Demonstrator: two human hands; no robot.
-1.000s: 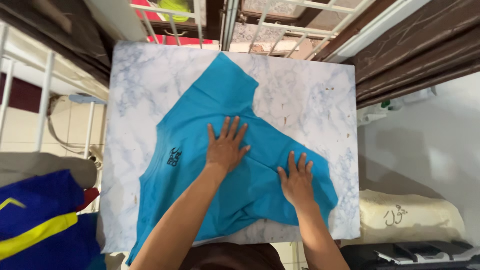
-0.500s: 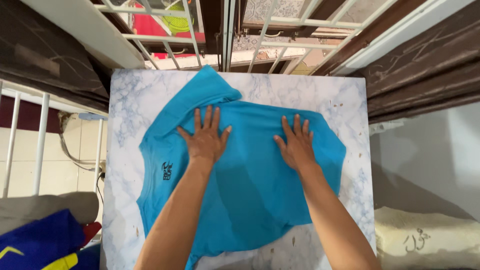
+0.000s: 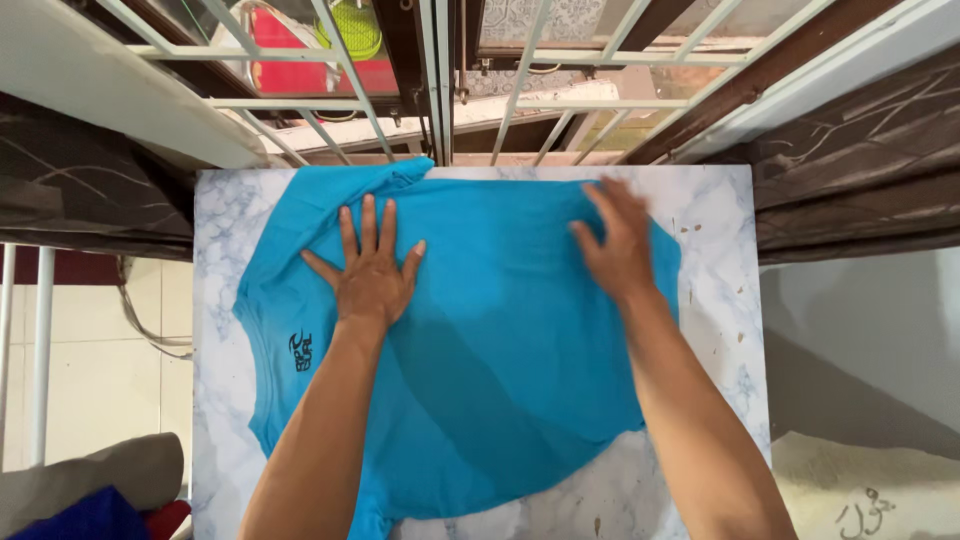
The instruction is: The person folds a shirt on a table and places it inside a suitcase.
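Note:
A turquoise T-shirt [image 3: 500,350] with a small dark print near its left edge lies spread over a white marble-patterned table [image 3: 720,300]. My left hand [image 3: 370,270] presses flat on the shirt's upper left part, fingers spread. My right hand [image 3: 615,240] rests on the shirt's upper right part near its far edge, fingers apart and slightly blurred. Both forearms reach across the cloth from the near side.
White metal window bars [image 3: 440,80] and dark wooden frames stand just beyond the table's far edge. A pile of grey, blue and red clothes [image 3: 90,490] lies at the lower left. A pale cushion-like block [image 3: 870,490] sits at the lower right.
Both hands have slid away from me across the shirt, flattening it. The right side of the shirt has been spread out toward the far right. The view has tilted toward the window.

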